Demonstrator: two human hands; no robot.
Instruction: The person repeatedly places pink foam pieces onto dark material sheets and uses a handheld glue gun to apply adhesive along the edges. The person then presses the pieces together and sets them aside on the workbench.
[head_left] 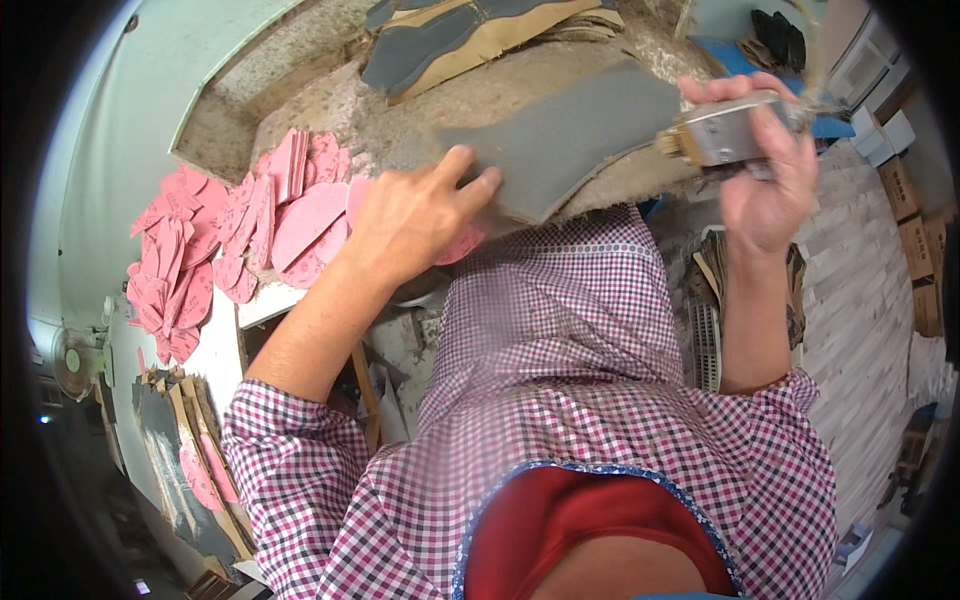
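Note:
A dark grey flat sheet piece [575,135] with a curved near edge lies on the dusty work surface [310,100]. My left hand [415,215] rests on its left end, thumb and a finger spread apart and pressing down on it; the other fingers are mostly hidden. In my right hand [765,190] is a boxy silver metal tool [730,132] with a tan, bristly-looking end. My fingers wrap round it at the sheet's right end. The hand and tool are slightly smeared by motion, and I cannot tell whether the tool touches the sheet.
Pink cut pieces [185,240] lie heaped left of my left hand. Grey and tan layered pieces [480,40] are stacked at the back, with more strips [190,450] at lower left. A crate [706,345] stands below my right forearm. Cardboard boxes [912,245] line the far right.

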